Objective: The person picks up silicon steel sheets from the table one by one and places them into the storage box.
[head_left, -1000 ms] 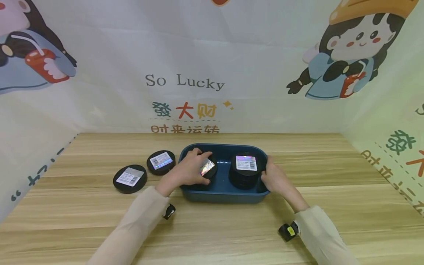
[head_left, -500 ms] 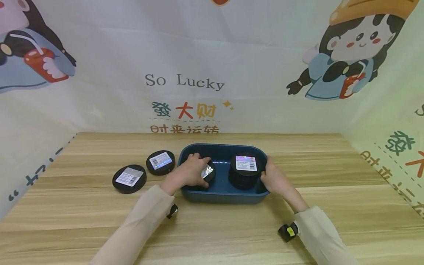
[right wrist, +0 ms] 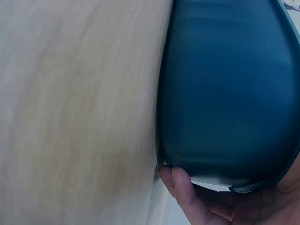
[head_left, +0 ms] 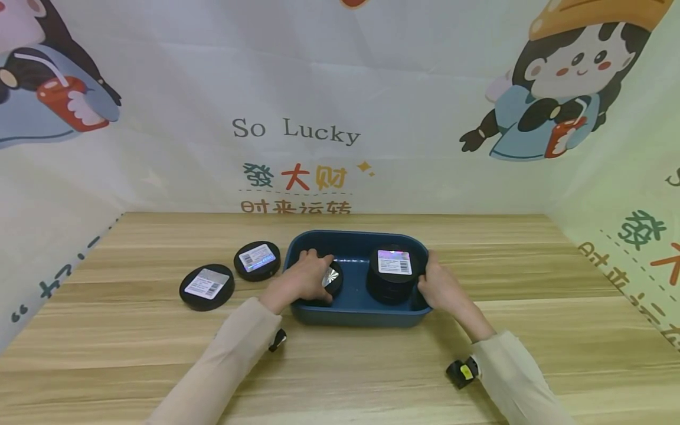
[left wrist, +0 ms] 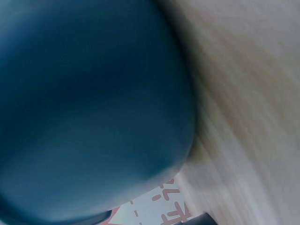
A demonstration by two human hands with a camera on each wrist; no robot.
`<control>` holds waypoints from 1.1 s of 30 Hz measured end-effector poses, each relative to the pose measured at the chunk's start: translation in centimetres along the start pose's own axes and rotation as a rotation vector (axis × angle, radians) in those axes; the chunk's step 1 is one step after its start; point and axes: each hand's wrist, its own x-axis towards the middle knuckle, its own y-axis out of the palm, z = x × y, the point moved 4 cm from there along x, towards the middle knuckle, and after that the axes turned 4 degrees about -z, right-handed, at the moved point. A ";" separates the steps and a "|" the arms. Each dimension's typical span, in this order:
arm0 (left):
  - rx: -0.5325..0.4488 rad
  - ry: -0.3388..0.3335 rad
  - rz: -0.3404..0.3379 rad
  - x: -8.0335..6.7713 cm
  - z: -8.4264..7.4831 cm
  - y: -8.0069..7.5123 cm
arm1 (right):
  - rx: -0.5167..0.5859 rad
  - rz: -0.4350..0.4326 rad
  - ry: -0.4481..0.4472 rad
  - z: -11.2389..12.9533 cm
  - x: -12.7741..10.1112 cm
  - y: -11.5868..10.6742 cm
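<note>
I have the left hand gripping 1 black disc in the left end of the blue tub, the right hand holding its opposite end, presumably against sliding.

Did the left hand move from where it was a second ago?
Yes, a little. In the head view, the left hand has shifted down the picture, so its fingertips are now farther below the far rim of the blue tub.

head view bright and sharp; wrist views dimmer, blurred.
</note>
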 end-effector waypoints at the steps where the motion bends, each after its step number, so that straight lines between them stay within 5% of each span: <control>1: 0.001 -0.002 0.001 0.0 0.0 0.0 | 0.002 0.001 0.002 0.0 0.0 0.0; 23: -0.006 -0.009 0.014 -0.1 0.2 0.2 | 0.016 0.004 -0.007 0.1 0.0 0.0; 33: -0.058 0.053 -0.073 -0.8 0.0 -1.3 | 0.017 0.001 0.003 0.0 0.0 0.1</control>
